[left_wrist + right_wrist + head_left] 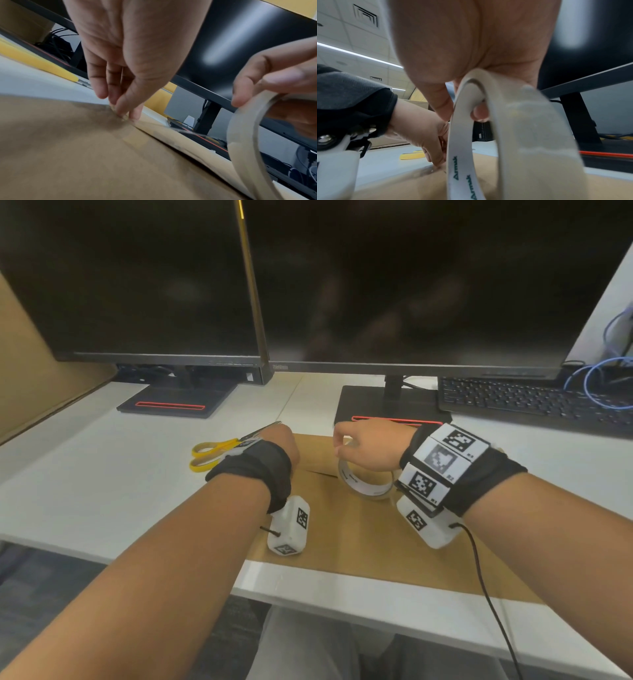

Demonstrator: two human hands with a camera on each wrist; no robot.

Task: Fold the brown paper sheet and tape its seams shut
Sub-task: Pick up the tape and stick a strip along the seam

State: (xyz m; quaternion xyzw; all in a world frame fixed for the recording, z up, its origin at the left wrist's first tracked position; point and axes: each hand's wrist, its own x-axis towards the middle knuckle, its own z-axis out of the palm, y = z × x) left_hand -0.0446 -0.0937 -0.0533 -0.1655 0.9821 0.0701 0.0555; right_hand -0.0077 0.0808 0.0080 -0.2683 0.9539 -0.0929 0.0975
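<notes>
Monitors (376, 285) wall off desk's (102, 474) rear

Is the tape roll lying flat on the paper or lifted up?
Lifted on edge: the right hand grips the tape roll above the brown paper.

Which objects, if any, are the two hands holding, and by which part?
The right hand grips the tape roll by its upper rim. The left hand holds nothing; its fingertips press the tape end onto the brown paper.

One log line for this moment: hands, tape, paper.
left hand: fingertips pressing tape end onto brown paper | right hand: grip on tape roll | scissors: idle on desk
</notes>
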